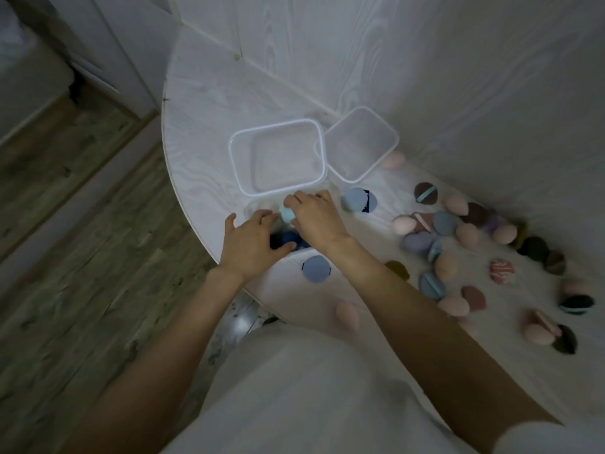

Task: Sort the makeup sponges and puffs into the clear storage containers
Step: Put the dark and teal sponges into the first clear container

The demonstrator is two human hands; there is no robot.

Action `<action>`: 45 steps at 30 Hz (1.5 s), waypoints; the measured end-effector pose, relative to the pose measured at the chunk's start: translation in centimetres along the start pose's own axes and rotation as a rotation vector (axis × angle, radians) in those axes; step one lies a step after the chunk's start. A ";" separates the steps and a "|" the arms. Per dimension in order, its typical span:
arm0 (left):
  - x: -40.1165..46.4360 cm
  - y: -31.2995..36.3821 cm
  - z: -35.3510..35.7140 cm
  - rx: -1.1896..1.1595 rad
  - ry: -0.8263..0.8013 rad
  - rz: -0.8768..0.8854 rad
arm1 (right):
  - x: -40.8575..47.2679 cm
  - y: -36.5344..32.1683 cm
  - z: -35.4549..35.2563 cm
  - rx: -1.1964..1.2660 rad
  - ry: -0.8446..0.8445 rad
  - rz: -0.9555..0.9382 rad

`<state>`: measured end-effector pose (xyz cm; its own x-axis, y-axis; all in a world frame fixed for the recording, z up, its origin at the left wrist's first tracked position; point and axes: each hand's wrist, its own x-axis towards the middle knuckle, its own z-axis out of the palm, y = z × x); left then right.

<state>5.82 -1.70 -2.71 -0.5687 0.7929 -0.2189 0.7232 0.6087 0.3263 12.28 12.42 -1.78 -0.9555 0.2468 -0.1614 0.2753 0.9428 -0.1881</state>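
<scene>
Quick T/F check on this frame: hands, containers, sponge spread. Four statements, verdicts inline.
1. The right hand holds a light blue sponge. True.
2. The large clear container is full of puffs. False: it looks empty.
3. Most loose sponges and puffs lie to the right of the hands. True.
4. The left hand rests flat on the wooden floor. False: it is at the table edge, beside dark blue puffs.

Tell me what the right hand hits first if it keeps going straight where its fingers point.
Likely the near wall of the larger clear container, just beyond the right hand, which holds a light blue sponge; depth is unclear.
</scene>
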 end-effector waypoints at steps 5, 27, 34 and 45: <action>-0.2 0.5 0.0 0.045 -0.050 -0.027 | 0.0 0.6 0.3 -0.106 -0.055 -0.020; 0.2 1.7 1.2 0.065 -0.008 0.161 | -1.9 0.7 0.9 0.452 -0.007 0.190; -0.3 2.6 2.0 -0.047 -0.009 0.163 | -4.0 1.8 0.8 0.565 0.020 0.263; 0.5 4.3 2.1 0.108 -0.130 0.156 | -8.7 4.1 -0.2 0.679 0.195 0.234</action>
<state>9.46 1.31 -3.33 -0.3964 0.8701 -0.2928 0.8401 0.4725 0.2665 21.73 14.21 -0.95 -0.8481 0.5187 -0.1079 0.4183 0.5305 -0.7373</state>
